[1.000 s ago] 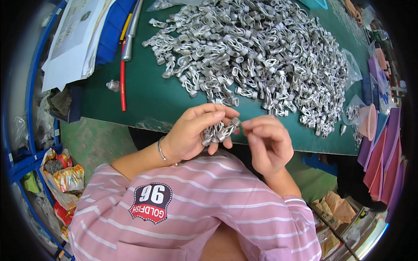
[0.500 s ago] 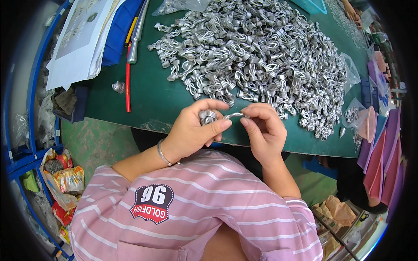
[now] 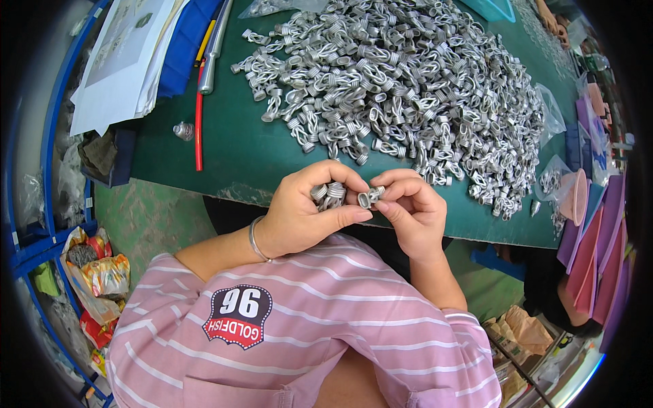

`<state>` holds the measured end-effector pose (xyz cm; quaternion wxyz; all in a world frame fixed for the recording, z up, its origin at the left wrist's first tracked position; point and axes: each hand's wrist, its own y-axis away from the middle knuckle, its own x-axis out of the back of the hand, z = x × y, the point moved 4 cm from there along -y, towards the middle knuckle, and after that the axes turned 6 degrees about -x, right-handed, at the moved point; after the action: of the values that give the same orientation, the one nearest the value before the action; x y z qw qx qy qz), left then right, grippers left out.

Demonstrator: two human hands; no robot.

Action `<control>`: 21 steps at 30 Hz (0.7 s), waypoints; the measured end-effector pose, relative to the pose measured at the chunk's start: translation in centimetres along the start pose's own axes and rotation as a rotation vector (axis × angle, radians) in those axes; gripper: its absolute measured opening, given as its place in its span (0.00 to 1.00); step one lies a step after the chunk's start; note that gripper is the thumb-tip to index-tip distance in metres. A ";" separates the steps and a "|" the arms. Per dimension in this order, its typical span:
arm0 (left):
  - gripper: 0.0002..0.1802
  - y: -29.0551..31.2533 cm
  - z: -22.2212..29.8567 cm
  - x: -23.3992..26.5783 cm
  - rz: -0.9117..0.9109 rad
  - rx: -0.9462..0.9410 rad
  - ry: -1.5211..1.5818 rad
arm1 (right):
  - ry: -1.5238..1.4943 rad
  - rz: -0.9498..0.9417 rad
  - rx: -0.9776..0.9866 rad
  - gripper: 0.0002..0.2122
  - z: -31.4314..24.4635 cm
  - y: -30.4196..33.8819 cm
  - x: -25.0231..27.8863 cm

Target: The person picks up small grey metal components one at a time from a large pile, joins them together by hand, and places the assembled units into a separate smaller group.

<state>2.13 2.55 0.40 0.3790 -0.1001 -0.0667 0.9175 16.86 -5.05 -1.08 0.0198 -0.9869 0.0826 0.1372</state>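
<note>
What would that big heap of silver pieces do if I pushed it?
The heap of silver looped pieces would probably spread, since it looks loosely piled. Some pieces might snag, because their open loops overlap. It may feel heavy, being so big.

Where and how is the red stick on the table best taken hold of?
Probably by its near half, pinched from above across its narrow width: the red stick is long and thin, its near end free, its far end beside the silver tube.
</note>
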 end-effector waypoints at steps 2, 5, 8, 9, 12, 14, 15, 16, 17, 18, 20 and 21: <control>0.12 0.0 0.0 0.1 0.029 0.066 0.049 | 0.047 0.056 0.065 0.11 -0.3 0.3 -0.1; 0.10 0.1 -0.5 -0.1 0.100 0.270 0.205 | 0.087 0.121 0.193 0.20 -1.0 0.8 -0.1; 0.10 0.4 -1.2 -0.3 0.097 0.460 0.340 | 0.126 0.114 0.308 0.21 -2.1 0.9 -0.9; 0.11 0.4 -1.3 -0.4 0.091 0.478 0.381 | 0.176 0.100 0.332 0.22 -2.3 0.9 -1.1; 0.12 0.6 -1.6 -0.7 0.082 0.514 0.499 | 0.237 0.082 0.381 0.21 -2.5 1.1 -1.5; 0.14 0.5 -1.5 -1.1 0.088 0.511 0.575 | 0.258 0.015 0.373 0.18 -3.0 1.2 -2.0; 0.15 0.6 -1.5 -1.2 0.112 0.565 0.664 | 0.355 0.000 0.393 0.16 -3.7 1.0 -2.1; 0.15 0.7 -1.3 -1.3 0.136 0.620 0.754 | 0.453 -0.015 0.413 0.14 -4.3 0.8 -2.1; 0.16 0.8 -1.2 -1.4 0.160 0.674 0.844 | 0.673 0.035 0.460 0.12 -4.5 0.5 -1.4; 0.16 1.2 -1.3 -1.4 0.086 0.642 0.903 | 0.888 0.085 0.507 0.10 -4.4 -0.3 -0.8; 0.17 2.8 -1.8 -0.5 -0.067 0.579 1.018 | 1.181 0.230 0.456 0.10 -3.7 -1.5 0.3; 0.16 3.8 -1.7 0.0 -0.051 0.595 1.051 | 1.298 0.234 0.411 0.10 -3.6 -2.0 0.2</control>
<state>-0.06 -0.09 -2.03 0.3948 -0.4281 0.3869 0.7149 18.40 -3.34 2.38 0.1379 -0.8301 0.2079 -0.4986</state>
